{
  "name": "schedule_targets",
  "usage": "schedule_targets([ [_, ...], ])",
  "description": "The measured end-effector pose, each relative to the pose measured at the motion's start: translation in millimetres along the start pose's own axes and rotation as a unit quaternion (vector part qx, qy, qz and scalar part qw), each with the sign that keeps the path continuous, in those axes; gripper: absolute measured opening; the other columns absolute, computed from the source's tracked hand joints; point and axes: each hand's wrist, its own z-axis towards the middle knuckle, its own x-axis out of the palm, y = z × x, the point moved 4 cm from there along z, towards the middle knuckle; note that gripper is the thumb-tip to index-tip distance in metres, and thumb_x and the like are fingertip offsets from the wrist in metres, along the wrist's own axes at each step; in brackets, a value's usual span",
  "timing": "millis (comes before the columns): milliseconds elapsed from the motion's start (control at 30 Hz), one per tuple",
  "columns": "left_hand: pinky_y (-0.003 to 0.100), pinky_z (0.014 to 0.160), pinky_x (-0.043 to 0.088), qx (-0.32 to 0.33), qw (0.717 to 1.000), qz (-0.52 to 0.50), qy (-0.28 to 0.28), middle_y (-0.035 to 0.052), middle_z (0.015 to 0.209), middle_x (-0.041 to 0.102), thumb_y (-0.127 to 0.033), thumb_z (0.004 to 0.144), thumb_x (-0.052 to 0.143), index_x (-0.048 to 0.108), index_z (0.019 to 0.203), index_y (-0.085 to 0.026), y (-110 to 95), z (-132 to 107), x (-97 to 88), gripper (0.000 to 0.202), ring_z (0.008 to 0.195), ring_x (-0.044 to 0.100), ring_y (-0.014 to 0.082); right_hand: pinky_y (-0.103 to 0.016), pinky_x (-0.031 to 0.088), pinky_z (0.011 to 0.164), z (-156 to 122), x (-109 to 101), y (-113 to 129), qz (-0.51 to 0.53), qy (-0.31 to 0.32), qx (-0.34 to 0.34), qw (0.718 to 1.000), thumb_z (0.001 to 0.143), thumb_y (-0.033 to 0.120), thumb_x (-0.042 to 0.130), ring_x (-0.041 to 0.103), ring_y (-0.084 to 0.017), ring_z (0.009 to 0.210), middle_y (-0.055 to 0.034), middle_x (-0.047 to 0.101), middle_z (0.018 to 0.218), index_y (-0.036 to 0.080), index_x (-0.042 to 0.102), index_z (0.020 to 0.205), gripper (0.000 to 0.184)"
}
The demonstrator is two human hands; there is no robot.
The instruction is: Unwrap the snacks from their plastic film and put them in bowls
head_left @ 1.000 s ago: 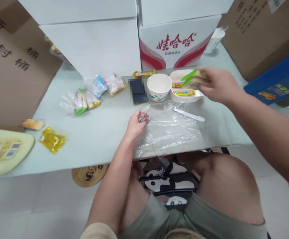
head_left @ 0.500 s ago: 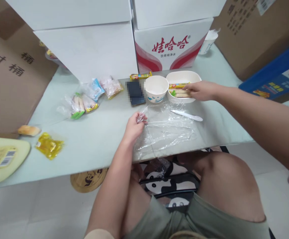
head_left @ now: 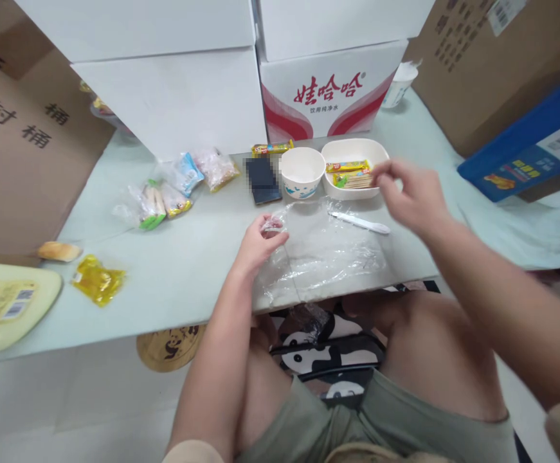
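Left hand [head_left: 259, 240]: thumb parted from curled fingers at the edge of the film [head_left: 330, 254]; whether they pinch it cannot be told. Right hand [head_left: 412, 193]: half-curled, nothing visible in its grasp, beside the tray [head_left: 354, 193] where the sticks [head_left: 359, 182] lie. A tug on the film could drag the knife [head_left: 362, 223]; a knuckle's knock could push the tray into the bowl [head_left: 303, 188].

head | worn high | looks forward and down | near table [head_left: 164, 276]
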Motion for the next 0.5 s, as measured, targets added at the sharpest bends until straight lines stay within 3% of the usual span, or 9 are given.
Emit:
schedule_targets([
  [67,0.022,0.065,0.046,-0.019,0.998,-0.021,0.049,0.003,0.098,0.071,-0.024,0.058,0.083,0.063,0.092,-0.019,-3.2,-3.2,1.7,0.04,0.082,0.065,0.0145,-0.045,0.058,0.081,-38.9,21.1,21.0,0.085,0.058,-0.047,0.994,0.09,0.031,0.048,0.072,-0.025,0.078,-0.0053,0.075,0.08,0.023,0.071,0.096,0.025],
  [100,0.021,0.059,0.042,-0.03,0.997,-0.035,0.061,0.0038,0.099,0.072,-0.026,0.06,0.083,0.064,0.094,-0.019,-4.1,-4.3,1.7,0.04,0.082,0.066,0.0149,-0.043,0.059,0.082,-54.8,34.6,28.0,0.098,0.098,-0.062,0.988,0.091,0.03,0.048,0.074,-0.024,0.08,-0.0057,0.077,0.085,0.023,0.072,0.098,0.026],
  [167,0.019,0.045,0.028,-0.044,0.996,-0.062,0.042,0.0045,0.096,0.072,-0.036,0.07,0.078,0.065,0.093,-0.019,-4.6,-4.2,-1.3,0.032,0.075,0.066,0.0143,-0.045,0.057,0.096,-77.1,60.6,37.2,0.085,0.177,-0.109,0.974,0.092,0.027,0.048,0.074,-0.027,0.105,-0.0102,0.078,0.112,0.02,0.072,0.115,0.034],
  [267,0.021,0.039,0.015,-0.028,0.995,-0.054,-0.073,0.0022,0.078,0.068,-0.043,0.084,0.064,0.06,0.081,-0.018,-2.4,2.7,-14.1,0.025,0.055,0.059,0.0106,-0.057,0.039,0.12,-91.4,85.1,37.9,0.007,0.282,-0.166,0.945,0.09,0.026,0.056,0.045,-0.036,0.149,-0.0132,0.051,0.159,0.02,0.059,0.145,0.056],
  [333,0.022,0.039,0.018,-0.013,0.988,-0.017,-0.152,-0.0005,0.065,0.062,-0.041,0.087,0.062,0.056,0.076,-0.019,0.9,10.1,-26.0,0.025,0.048,0.052,0.009,-0.062,0.03,0.124,-94.8,88.5,33.5,-0.041,0.33,-0.167,0.928,0.088,0.03,0.061,0.03,-0.04,0.156,-0.0118,0.037,0.168,0.023,0.051,0.155,0.067],
  [433,0.023,0.041,0.023,-0.021,0.972,0.001,-0.234,-0.0027,0.06,0.056,-0.045,0.089,0.06,0.054,0.082,-0.021,7.2,21.0,-48.2,0.026,0.049,0.05,0.0096,-0.063,0.032,0.123,-98.6,82.5,31.1,-0.075,0.357,-0.158,0.918,0.087,0.035,0.064,0.029,-0.042,0.157,-0.012,0.035,0.168,0.024,0.048,0.157,0.072],
  [500,0.025,0.046,0.031,-0.017,0.977,0.022,-0.209,-0.0017,0.069,0.057,-0.051,0.093,0.052,0.052,0.09,-0.023,6.8,25.1,-58.4,0.028,0.057,0.054,0.0114,-0.062,0.036,0.121,-100.5,78.5,31.7,-0.081,0.352,-0.157,0.919,0.089,0.036,0.062,0.034,-0.041,0.155,-0.0125,0.038,0.167,0.023,0.052,0.154,0.067],
])
